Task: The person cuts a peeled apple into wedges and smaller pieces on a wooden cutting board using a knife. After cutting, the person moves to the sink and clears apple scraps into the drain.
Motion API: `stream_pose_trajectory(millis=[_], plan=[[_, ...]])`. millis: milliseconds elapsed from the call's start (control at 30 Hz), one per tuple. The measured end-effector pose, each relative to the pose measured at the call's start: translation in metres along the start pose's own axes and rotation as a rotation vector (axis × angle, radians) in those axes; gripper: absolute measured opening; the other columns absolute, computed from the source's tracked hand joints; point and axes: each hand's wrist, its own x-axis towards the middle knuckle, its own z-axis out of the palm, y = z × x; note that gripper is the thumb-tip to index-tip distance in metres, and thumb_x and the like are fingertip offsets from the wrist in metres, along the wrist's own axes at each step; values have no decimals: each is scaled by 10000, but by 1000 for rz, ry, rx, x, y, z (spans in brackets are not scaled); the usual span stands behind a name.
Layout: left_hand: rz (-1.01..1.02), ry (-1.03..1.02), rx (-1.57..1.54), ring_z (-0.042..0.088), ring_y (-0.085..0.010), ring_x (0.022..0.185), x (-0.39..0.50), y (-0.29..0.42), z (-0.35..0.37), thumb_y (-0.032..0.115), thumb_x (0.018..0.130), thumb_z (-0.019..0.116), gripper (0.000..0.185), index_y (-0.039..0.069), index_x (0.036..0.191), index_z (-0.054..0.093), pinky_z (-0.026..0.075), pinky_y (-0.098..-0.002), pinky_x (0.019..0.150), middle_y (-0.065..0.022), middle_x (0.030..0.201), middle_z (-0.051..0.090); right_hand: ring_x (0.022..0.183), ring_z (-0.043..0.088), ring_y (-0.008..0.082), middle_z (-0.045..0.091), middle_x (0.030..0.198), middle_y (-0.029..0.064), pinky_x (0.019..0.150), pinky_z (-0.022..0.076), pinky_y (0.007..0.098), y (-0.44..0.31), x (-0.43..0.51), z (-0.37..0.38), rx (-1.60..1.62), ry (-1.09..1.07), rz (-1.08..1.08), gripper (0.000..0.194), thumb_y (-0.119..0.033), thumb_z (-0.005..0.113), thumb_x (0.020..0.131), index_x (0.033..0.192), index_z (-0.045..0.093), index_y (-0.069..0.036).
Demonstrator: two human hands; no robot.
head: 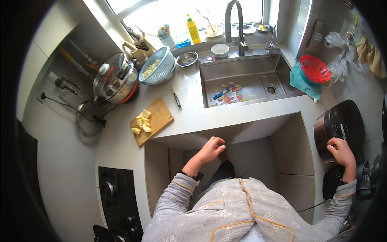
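My left hand (211, 149) hovers in front of the counter edge with its fingers loosely curled and nothing visible in them. At the right, my right hand (341, 150) is at the front of a dark rice cooker (350, 118); its fingertips overlap the cooker, and contact is unclear. A wooden cutting board (164, 116) lies on the left counter, one corner over the edge. Peeled pale-yellow fruit pieces (142, 121), apparently apple, rest on it. In the steel sink (251, 71) lie a blue-handled peeler (220, 94) and red and pale peelings (229, 99).
A black pen (177, 99) lies beside the board. Behind it stand a glass-lidded pot (113, 81), a blue colander (163, 65) with pale chopped food and a steel bowl (187, 59). A red basket (314, 69) sits right of the sink, a black hob (118, 193) at lower left.
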Motion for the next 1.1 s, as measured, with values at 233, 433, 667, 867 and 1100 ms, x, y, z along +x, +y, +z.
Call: stream_pose_trajectory(millis=[233, 433, 667, 867, 1100], plan=[[68, -67, -10, 645, -258, 953, 114, -1, -54, 233, 946, 632, 337, 23, 1197, 552, 525, -342, 842, -174, 1171, 529, 707, 562, 101, 584, 764, 30, 647, 465, 247, -51, 10, -120, 59, 66, 454, 64, -29, 565, 902, 942, 599, 8], [230, 32, -25, 633, -266, 859, 186, -5, -131, 239, 927, 658, 371, 2, 1187, 541, 523, -352, 795, -175, 1132, 516, 635, 484, 95, 529, 733, 9, 562, 392, 252, -100, 138, -177, -262, -12, 271, 58, -72, 559, 928, 939, 586, -23], [95, 361, -278, 651, -247, 903, 222, 9, -206, 205, 935, 645, 356, -18, 1194, 544, 537, -345, 787, -166, 1173, 559, 821, 639, 178, 676, 885, 106, 718, 511, 317, -202, 409, 24, -35, -405, -286, 194, -166, 615, 936, 1041, 634, -4], [-29, 444, -268, 657, -283, 964, 235, -14, -214, 238, 922, 651, 388, -26, 1189, 551, 534, -377, 813, -207, 1125, 643, 941, 658, 323, 697, 999, 164, 827, 520, 409, -254, 527, 197, -209, -775, -477, 268, -248, 636, 919, 1096, 670, -50], [-385, 448, 18, 547, -338, 1196, 236, -55, -179, 321, 915, 633, 490, -2, 1264, 518, 371, -559, 1014, -212, 1237, 599, 956, 652, 360, 696, 966, 148, 806, 520, 438, -251, 600, 343, -306, -815, -629, 209, -198, 684, 836, 1004, 669, -74]])
